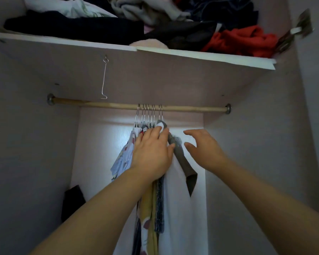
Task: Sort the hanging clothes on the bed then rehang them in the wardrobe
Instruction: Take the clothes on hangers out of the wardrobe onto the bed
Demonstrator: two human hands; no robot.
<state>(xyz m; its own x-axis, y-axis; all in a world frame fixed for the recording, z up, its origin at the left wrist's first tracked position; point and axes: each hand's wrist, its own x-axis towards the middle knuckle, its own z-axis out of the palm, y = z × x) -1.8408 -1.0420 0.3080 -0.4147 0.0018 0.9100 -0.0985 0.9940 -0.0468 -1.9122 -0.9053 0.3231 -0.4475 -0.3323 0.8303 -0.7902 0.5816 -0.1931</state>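
Observation:
Several garments hang bunched on metal hangers [149,113] from the wooden rod [191,108] inside the wardrobe. Among them are a pale blue patterned shirt [122,160], a yellow piece [149,214], a white garment [175,208] and a grey one [182,159] at the right end. My left hand [152,154] lies flat on the bunch just below the hanger necks, fingers straight, thumb against the grey garment. My right hand [203,150] hovers just right of the grey garment with fingers spread and slightly bent, holding nothing.
A shelf [206,57] above the rod carries a heap of folded and crumpled clothes, with a red piece [243,41] at its right. A bent wire hook [104,80] dangles under the shelf at the left. A dark item [73,201] sits low at the left.

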